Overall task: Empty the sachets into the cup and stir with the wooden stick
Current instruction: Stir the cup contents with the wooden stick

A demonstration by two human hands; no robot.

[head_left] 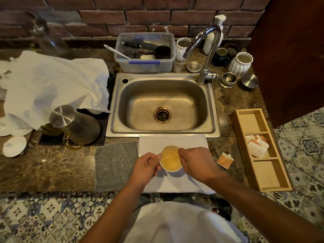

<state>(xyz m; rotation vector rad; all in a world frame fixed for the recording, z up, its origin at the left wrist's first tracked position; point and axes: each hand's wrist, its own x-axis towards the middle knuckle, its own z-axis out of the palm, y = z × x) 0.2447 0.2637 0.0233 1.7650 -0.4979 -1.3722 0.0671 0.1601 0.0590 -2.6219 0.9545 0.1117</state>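
cup (171, 159) | left hand (146, 165) fingers grip rim | right hand (196, 162) fingers curled, contents hidden

Wooden stick: lying hidden under the right hand (196, 163) beside the cup (171, 159), not discernible. Sachet (224, 160) right of the cup: printing showing too small to read.

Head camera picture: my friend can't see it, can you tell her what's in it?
A person's left hand holds a white cup of pale yellow drink on a white cloth before a steel sink, while the right hand hovers curled over the rim. A torn sachet lies beside a wooden tray holding more sachets.
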